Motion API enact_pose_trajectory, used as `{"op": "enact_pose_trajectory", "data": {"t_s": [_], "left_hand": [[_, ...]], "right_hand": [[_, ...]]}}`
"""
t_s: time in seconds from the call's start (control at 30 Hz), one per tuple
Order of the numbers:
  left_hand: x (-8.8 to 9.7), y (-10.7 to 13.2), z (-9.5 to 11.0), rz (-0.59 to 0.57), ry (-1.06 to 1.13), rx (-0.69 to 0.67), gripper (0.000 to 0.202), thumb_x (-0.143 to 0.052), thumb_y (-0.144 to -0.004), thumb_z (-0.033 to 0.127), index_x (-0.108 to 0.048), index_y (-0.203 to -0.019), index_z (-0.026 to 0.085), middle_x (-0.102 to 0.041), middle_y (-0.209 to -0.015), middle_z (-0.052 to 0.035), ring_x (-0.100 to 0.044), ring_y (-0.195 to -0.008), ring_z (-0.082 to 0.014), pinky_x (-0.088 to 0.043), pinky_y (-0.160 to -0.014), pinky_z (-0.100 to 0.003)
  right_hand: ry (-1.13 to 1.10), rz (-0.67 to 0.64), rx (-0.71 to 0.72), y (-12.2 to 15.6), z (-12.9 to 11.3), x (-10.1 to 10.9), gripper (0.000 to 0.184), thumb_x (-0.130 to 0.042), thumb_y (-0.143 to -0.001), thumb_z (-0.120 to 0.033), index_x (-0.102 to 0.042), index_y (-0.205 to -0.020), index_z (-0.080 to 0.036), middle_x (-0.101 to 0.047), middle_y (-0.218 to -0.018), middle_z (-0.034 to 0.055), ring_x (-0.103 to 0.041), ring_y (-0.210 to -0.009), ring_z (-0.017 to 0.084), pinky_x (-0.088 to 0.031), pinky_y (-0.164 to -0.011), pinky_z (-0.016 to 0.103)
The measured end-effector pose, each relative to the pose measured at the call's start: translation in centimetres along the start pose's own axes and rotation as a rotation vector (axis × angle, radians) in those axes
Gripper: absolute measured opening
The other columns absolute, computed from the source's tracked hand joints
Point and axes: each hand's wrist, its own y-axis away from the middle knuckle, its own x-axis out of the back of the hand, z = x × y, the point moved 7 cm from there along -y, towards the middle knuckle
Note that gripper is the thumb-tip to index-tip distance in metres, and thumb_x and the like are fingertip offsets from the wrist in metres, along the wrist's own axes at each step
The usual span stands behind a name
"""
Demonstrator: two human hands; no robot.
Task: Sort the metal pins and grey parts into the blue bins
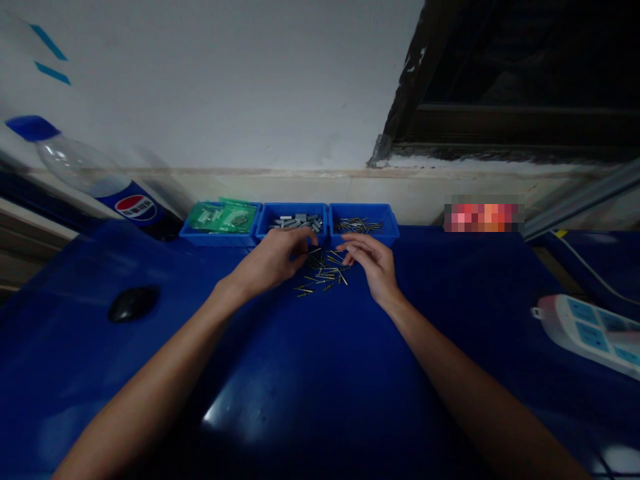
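A loose heap of thin metal pins (327,274), silver and brass-coloured like blind rivets, lies on the blue tabletop (310,373). My left hand (277,259) arches over the heap's left side, fingers curved and apart, with nothing visible in them. On the other side, my right hand (374,265) has its thumb tip brought close against the fingertips; whatever may be between them is too small to make out. Just behind the hands, one blue bin (395,235) contains similar thin pins. The middle blue bin (259,233) contains short grey metal pieces, partly hidden by my left hand.
A third blue bin (217,239) at left holds green plastic packets (225,217). Farther left stand a cola bottle (133,203) and a black mouse (133,304). To the right are a white-and-blue plastic case (593,327) and a blurred-out red item (483,217). A wall (250,87) rises behind.
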Motion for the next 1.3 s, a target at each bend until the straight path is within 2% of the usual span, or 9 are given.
{"op": "enact_pose_trajectory", "data": {"t_s": [0.1, 0.3, 0.6, 0.7, 0.77, 0.9, 1.03, 1.13, 1.3], "left_hand": [[0.2, -0.1, 0.9, 0.079, 0.074, -0.022, 0.031, -0.064, -0.086, 0.009, -0.067, -0.115, 0.018, -0.072, -0.093, -0.0036, -0.068, -0.081, -0.0159, -0.054, -0.077, -0.029], [-0.1, -0.3, 2.4, 0.081, 0.12, -0.055, 0.029, -0.068, -0.087, 0.01, -0.066, -0.115, 0.019, -0.07, -0.093, -0.0017, -0.068, -0.082, -0.0149, -0.054, -0.077, -0.027], [-0.3, -0.3, 2.3, 0.064, 0.105, -0.061, 0.024, -0.069, -0.089, 0.015, -0.066, -0.112, 0.018, -0.07, -0.093, -0.0035, -0.067, -0.081, -0.0153, -0.054, -0.077, -0.029], [-0.1, -0.2, 1.6, -0.016, 0.044, -0.043, 0.016, -0.07, -0.089, 0.019, -0.067, -0.104, 0.018, -0.071, -0.088, -0.0033, -0.066, -0.077, -0.0159, -0.051, -0.073, -0.029], [-0.3, 0.1, 1.3, -0.133, 0.029, -0.057, 0.01, -0.07, -0.088, 0.019, -0.07, -0.098, 0.018, -0.072, -0.086, -0.0027, -0.066, -0.075, -0.0156, -0.05, -0.071, -0.028], [-0.9, 1.0, 0.6, -0.367, 0.058, -0.039, 0.014, -0.07, -0.083, 0.015, -0.077, -0.094, 0.021, -0.074, -0.081, -0.0016, -0.067, -0.07, -0.0147, -0.048, -0.066, -0.026], [-1.3, 1.7, -0.3, -0.443, 0.021, 0.059, 0.015, -0.074, -0.076, 0.014, -0.075, -0.089, 0.021, -0.071, -0.075, 0.0002, -0.065, -0.063, -0.0137, -0.043, -0.056, -0.023], [-1.8, 2.4, -1.2, -0.507, -0.047, 0.18, 0.027, -0.077, -0.065, 0.006, -0.071, -0.087, 0.021, -0.068, -0.074, 0.0019, -0.061, -0.06, -0.0133, -0.037, -0.049, -0.021], [-2.3, 3.0, -2.0, -0.526, -0.064, 0.253, 0.042, -0.057, -0.058, -0.009, -0.067, -0.086, 0.021, -0.066, -0.073, 0.0039, -0.058, -0.058, -0.0125, -0.033, -0.045, -0.021]], "right_hand": [[0.001, -0.06, -0.03, 0.1, 0.3, -0.6, 0.025, -0.077, -0.088, -0.04, -0.079, -0.109, -0.026, -0.081, -0.093, 0.0036, -0.07, -0.07, 0.017, -0.059, -0.07, 0.035], [0.02, -0.128, -0.02, 0.1, 0.7, -1.2, 0.019, -0.087, -0.08, -0.036, -0.084, -0.095, -0.025, -0.083, -0.093, 0.005, -0.076, -0.082, 0.02, -0.06, -0.075, 0.035], [0.042, -0.067, -0.019, -0.1, 1.3, -0.7, 0.017, -0.087, -0.078, -0.037, -0.083, -0.09, -0.025, -0.082, -0.089, 0.0043, -0.076, -0.079, 0.021, -0.064, -0.078, 0.039], [0.028, 0.078, 0.006, -0.1, 1.0, 0.4, 0.021, -0.085, -0.08, -0.036, -0.083, -0.097, -0.026, -0.083, -0.097, 0.0049, -0.077, -0.086, 0.022, -0.065, -0.081, 0.04], [0.036, 0.161, 0.031, -0.1, 0.7, 1.1, 0.03, -0.083, -0.082, -0.036, -0.08, -0.11, -0.027, -0.082, -0.108, 0.0053, -0.077, -0.089, 0.023, -0.065, -0.082, 0.041], [0.098, 0.175, 0.052, 0.0, 0.2, 1.3, 0.043, -0.078, -0.086, -0.035, -0.073, -0.128, -0.03, -0.08, -0.117, 0.0054, -0.075, -0.081, 0.021, -0.066, -0.078, 0.042], [0.116, 0.148, 0.065, 0.0, 0.1, 1.2, 0.038, -0.076, -0.087, -0.034, -0.073, -0.125, -0.029, -0.08, -0.113, 0.0052, -0.074, -0.076, 0.019, -0.065, -0.075, 0.04], [0.088, 0.133, 0.064, 0.0, 0.2, 1.1, 0.033, -0.077, -0.087, -0.033, -0.074, -0.119, -0.027, -0.08, -0.108, 0.0051, -0.072, -0.073, 0.018, -0.063, -0.072, 0.038], [0.075, 0.125, 0.049, 0.0, 0.2, 0.9, 0.031, -0.078, -0.086, -0.036, -0.073, -0.115, -0.026, -0.08, -0.104, 0.0047, -0.071, -0.07, 0.017, -0.061, -0.069, 0.036]]}}
